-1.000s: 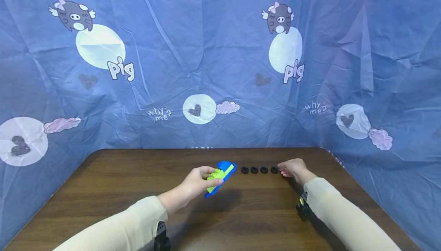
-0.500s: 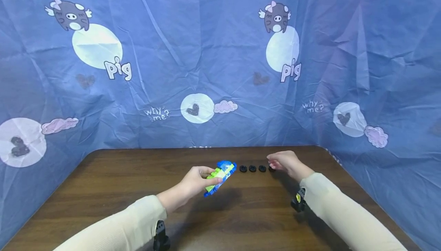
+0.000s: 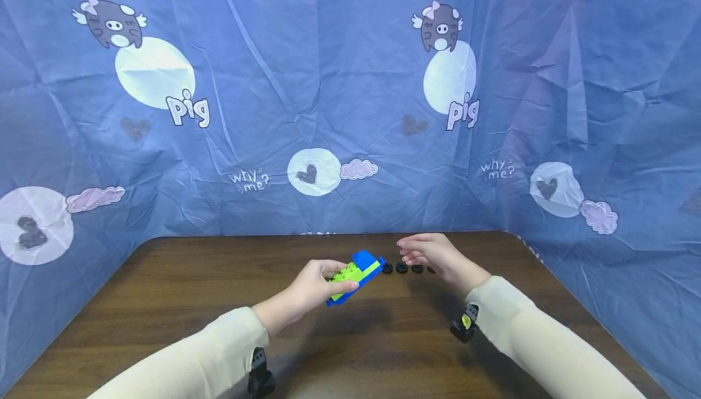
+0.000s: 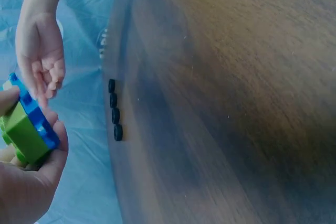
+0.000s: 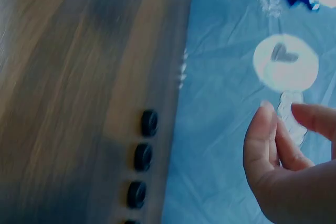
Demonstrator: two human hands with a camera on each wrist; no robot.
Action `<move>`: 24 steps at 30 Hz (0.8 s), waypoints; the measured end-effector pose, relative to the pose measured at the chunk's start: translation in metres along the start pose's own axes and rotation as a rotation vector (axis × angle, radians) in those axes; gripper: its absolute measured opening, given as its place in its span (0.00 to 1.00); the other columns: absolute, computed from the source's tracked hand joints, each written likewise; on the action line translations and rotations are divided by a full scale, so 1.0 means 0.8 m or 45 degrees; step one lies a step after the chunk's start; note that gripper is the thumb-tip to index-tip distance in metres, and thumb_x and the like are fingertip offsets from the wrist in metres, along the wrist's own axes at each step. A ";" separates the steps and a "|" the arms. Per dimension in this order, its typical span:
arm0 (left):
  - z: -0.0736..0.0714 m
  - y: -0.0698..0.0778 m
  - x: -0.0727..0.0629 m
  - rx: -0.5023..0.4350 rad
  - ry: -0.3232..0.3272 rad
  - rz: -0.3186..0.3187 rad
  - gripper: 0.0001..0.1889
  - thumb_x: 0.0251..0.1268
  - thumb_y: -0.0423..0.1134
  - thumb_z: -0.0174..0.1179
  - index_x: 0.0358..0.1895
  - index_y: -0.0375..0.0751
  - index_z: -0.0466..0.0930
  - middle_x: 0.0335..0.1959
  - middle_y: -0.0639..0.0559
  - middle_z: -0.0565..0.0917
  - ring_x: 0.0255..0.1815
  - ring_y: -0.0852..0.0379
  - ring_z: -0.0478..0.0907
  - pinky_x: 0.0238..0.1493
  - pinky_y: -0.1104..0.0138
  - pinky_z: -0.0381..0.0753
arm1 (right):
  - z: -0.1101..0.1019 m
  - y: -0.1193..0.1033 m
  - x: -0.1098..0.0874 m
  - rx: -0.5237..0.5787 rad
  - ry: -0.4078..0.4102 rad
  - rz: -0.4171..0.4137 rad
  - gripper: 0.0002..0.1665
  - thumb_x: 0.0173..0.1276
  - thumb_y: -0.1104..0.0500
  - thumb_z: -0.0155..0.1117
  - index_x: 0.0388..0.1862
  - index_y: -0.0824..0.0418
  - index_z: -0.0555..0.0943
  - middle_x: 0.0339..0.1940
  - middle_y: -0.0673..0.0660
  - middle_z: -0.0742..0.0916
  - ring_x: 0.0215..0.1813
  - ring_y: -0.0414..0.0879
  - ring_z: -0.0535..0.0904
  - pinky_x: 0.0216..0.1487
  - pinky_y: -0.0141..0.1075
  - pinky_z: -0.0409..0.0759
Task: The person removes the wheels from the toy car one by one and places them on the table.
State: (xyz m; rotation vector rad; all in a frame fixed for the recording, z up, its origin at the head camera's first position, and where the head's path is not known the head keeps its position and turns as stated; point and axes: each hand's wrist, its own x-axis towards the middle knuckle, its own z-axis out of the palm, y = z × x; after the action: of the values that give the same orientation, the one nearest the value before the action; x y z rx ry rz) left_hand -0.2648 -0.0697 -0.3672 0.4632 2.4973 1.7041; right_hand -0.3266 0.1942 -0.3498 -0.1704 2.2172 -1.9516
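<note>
My left hand (image 3: 313,286) grips a toy car body built of blue and lime-green bricks (image 3: 364,270), raised above the table and tilted. In the left wrist view, the car body (image 4: 32,129) lies between thumb and fingers, its studded green side partly covered. To its right, my right hand (image 3: 438,256) hovers over the row of black toy wheels (image 3: 401,268) and does not touch the car. The right wrist view shows a gap between that hand's thumb and fingers (image 5: 258,140), with nothing held there. Several wheels (image 5: 143,157) lie in a line near the table's far edge.
A brown wood-grain table (image 3: 219,277) spreads under both hands. Close behind its far edge hangs a blue printed cloth (image 3: 263,113), which also runs along both sides. Each wrist carries a black camera mount (image 3: 260,373).
My right hand has moved left and up from the right end of the wheel row toward the car body. The left hand has shifted the car slightly up and right, turning it. The wheels stay put.
</note>
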 end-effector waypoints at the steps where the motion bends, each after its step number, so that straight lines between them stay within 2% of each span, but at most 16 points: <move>1: -0.001 0.000 0.000 -0.006 -0.004 0.000 0.24 0.56 0.39 0.70 0.53 0.28 0.80 0.44 0.39 0.86 0.39 0.56 0.81 0.37 0.64 0.83 | 0.003 -0.002 -0.002 0.002 -0.035 -0.013 0.23 0.71 0.66 0.56 0.59 0.82 0.71 0.29 0.52 0.87 0.30 0.38 0.83 0.37 0.29 0.83; 6: -0.002 0.001 0.002 -0.008 -0.002 -0.016 0.22 0.55 0.41 0.71 0.50 0.31 0.82 0.39 0.43 0.87 0.32 0.60 0.79 0.34 0.66 0.81 | 0.021 -0.014 -0.010 0.002 -0.177 -0.061 0.27 0.71 0.61 0.59 0.61 0.79 0.70 0.36 0.54 0.88 0.35 0.40 0.84 0.43 0.32 0.83; 13: 0.000 0.002 0.004 0.018 0.030 -0.021 0.21 0.53 0.41 0.73 0.48 0.32 0.84 0.37 0.44 0.87 0.30 0.59 0.79 0.32 0.67 0.81 | 0.037 -0.026 -0.022 0.021 -0.302 -0.050 0.29 0.69 0.58 0.62 0.62 0.76 0.72 0.43 0.54 0.88 0.39 0.41 0.84 0.48 0.35 0.83; 18: -0.001 0.002 0.003 0.043 0.039 -0.021 0.21 0.52 0.42 0.73 0.48 0.33 0.84 0.37 0.45 0.87 0.30 0.59 0.79 0.31 0.67 0.80 | 0.041 -0.027 -0.026 -0.090 -0.353 -0.067 0.30 0.66 0.54 0.67 0.60 0.72 0.75 0.48 0.56 0.87 0.43 0.42 0.84 0.53 0.39 0.81; 24: -0.001 0.000 0.004 0.043 0.021 0.014 0.21 0.53 0.41 0.73 0.47 0.32 0.84 0.34 0.45 0.87 0.28 0.60 0.78 0.30 0.68 0.79 | 0.045 -0.026 -0.027 -0.174 -0.407 -0.094 0.28 0.64 0.56 0.68 0.60 0.68 0.77 0.48 0.59 0.86 0.42 0.44 0.84 0.52 0.43 0.82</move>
State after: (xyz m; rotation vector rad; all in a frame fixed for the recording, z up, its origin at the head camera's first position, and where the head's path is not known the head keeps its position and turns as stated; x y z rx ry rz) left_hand -0.2681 -0.0698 -0.3667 0.4688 2.5432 1.6795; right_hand -0.2983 0.1614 -0.3318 -0.5492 2.1546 -1.6668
